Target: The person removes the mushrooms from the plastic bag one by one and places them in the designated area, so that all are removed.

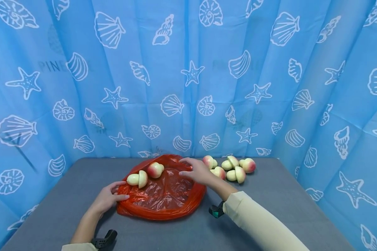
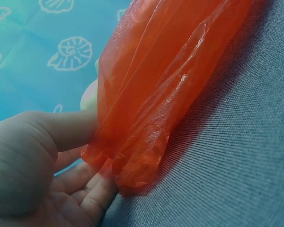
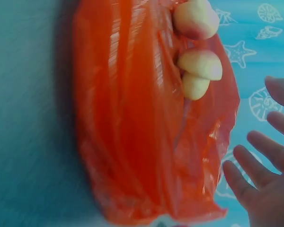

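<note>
Our left hand (image 1: 106, 199) pinches the left edge of the red plastic bag (image 1: 159, 214) between thumb and fingers, while our right hand (image 1: 199, 171) hangs at the bag's right back edge with its fingers spread and nothing in its grip; whether its fingertips touch the film, we cannot tell. The bag lies on the grey table (image 1: 163, 237) in front of us, its wide mouth turned up. Toward its left and back rest a pale mushroom (image 1: 141, 179), near our left fingers, and a pink-capped mushroom (image 1: 155, 170) just beside it. Five loose mushrooms (image 1: 236, 175) sit in a cluster on the table, to the right of our right hand.

To handle such thin film well, we judge that the left hand should anchor the edge lightly, since a hard tug could fold the rim inward or roll the two mushrooms lying there. With the right hand, we would take a single layer of the rim and ease it outward, level and slow, so the back side does not slump.
</note>
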